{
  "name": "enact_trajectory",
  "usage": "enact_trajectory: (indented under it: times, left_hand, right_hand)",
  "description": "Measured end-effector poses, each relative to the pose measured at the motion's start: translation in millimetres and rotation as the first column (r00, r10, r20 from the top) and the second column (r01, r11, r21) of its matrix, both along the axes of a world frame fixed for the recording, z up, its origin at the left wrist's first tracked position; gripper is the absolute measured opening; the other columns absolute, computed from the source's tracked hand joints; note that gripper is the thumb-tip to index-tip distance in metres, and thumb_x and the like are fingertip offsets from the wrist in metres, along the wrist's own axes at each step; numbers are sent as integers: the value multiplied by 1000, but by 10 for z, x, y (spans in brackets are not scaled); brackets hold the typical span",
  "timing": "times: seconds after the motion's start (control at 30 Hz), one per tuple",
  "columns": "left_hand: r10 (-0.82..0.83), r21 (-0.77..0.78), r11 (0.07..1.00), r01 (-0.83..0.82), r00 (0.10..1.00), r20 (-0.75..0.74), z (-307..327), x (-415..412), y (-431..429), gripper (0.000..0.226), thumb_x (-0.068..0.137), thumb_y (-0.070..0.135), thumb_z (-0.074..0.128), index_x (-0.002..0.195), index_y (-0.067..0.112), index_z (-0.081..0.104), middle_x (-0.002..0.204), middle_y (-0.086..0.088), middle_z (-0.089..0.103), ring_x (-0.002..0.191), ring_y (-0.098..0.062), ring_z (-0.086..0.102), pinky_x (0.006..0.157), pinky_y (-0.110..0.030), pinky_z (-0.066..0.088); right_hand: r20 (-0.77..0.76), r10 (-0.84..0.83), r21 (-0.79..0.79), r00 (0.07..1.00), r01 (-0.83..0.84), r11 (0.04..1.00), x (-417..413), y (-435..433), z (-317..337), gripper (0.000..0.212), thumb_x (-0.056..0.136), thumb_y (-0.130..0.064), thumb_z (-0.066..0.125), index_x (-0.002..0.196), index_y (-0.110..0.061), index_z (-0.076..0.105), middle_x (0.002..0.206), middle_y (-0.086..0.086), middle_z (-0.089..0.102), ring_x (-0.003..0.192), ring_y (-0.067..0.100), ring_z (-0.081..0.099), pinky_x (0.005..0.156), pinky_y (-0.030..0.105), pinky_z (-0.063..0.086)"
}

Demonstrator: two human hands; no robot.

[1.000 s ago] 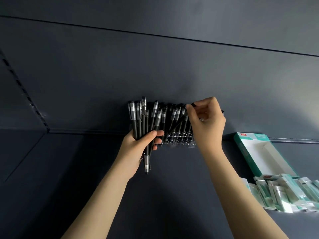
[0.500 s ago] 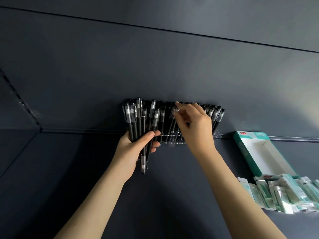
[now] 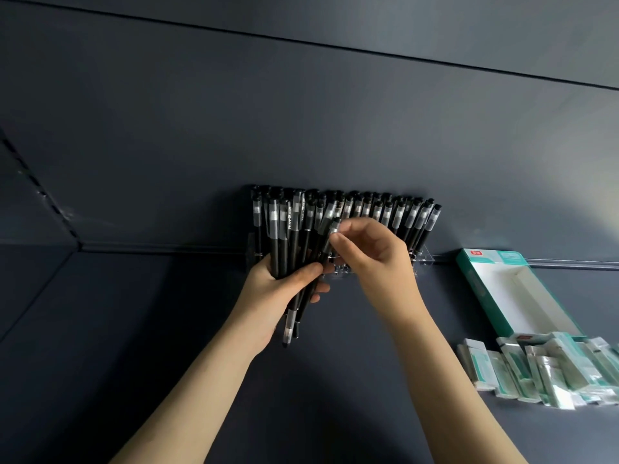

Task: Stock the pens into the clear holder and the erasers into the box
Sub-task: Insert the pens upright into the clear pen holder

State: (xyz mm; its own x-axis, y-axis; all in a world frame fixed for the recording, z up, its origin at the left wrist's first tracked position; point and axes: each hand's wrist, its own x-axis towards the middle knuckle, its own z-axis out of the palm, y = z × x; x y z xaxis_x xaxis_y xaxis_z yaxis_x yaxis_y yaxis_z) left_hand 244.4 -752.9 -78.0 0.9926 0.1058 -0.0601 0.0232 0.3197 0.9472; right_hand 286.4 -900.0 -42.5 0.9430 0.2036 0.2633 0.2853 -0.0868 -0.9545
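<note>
Right hand (image 3: 371, 259), thumb and fingertips curled, pinches the capped upper end of a single pen (image 3: 333, 226), whose long axis leans up and slightly rightward out of the bundle of pens (image 3: 284, 242) that the left hand (image 3: 278, 293) grips in a closed fist just to the left. Clear holder (image 3: 424, 257) stands directly beyond the right hand, its rows carrying upright stocked pens (image 3: 402, 216); the coming move probably draws the pinched pen out along its axis and forward, the right hand being nearer. Erasers (image 3: 542, 370) and open box (image 3: 512, 289) lie well to its right, untouched.
</note>
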Motion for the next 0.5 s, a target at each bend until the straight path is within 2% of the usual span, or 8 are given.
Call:
enact_trajectory:
  times: [0.07, 0.13, 0.27, 0.37, 0.43, 0.5]
  left_hand:
    - [5, 15, 1000, -5, 1000, -1, -10, 5, -3, 20, 90, 10, 64, 110, 9, 68, 98, -10, 75, 81, -26, 73, 65, -28, 56]
    - [32, 1, 999, -32, 999, -10, -26, 18, 13, 17, 91, 11, 63, 107, 8, 68, 98, -10, 75, 81, -29, 73, 64, -29, 57]
    - [37, 5, 999, -37, 999, -15, -62, 58, 74, 15, 94, 14, 59, 106, 10, 67, 101, -8, 75, 77, -27, 72, 60, -29, 56]
    - [37, 21, 999, -36, 999, -15, -76, 92, 110, 18, 94, 15, 59, 108, 8, 66, 101, -8, 75, 69, -20, 68, 56, -27, 51]
    - [35, 32, 999, -35, 999, -15, -83, 111, 112, 17, 94, 15, 58, 108, 8, 66, 100, -9, 75, 65, -17, 65, 54, -26, 49]
    - [30, 33, 999, -30, 999, -11, -87, 118, 105, 18, 94, 15, 58, 108, 7, 66, 99, -10, 75, 64, -17, 63, 53, -26, 47]
  right_hand:
    - [-26, 10, 64, 1000, -9, 998, -3, -24, -30, 2, 92, -12, 66, 93, -13, 64, 82, -5, 65, 78, 12, 61, 78, 36, 54]
    - [-18, -29, 165, 999, 31, 986, -3, -46, -59, 3, 93, -8, 64, 94, -10, 62, 84, -2, 66, 80, 12, 61, 77, 30, 54]
    - [71, -264, 367, 962, 220, 904, 8, -149, -73, 15, 95, -2, 60, 106, -10, 55, 84, 5, 63, 76, 18, 61, 75, 29, 53]
    - [186, -416, 352, 890, 335, 874, 27, -252, -40, 21, 96, -2, 58, 109, -18, 52, 84, 3, 61, 79, 16, 61, 79, 35, 55]
    - [271, -463, 278, 844, 392, 877, 46, -283, -19, 27, 96, -4, 58, 107, -28, 52, 85, 0, 62, 80, 16, 62, 80, 42, 56]
    - [327, -474, 233, 818, 416, 879, 63, -280, -3, 32, 96, -5, 59, 106, -35, 51, 87, -4, 62, 81, 19, 64, 79, 41, 55]
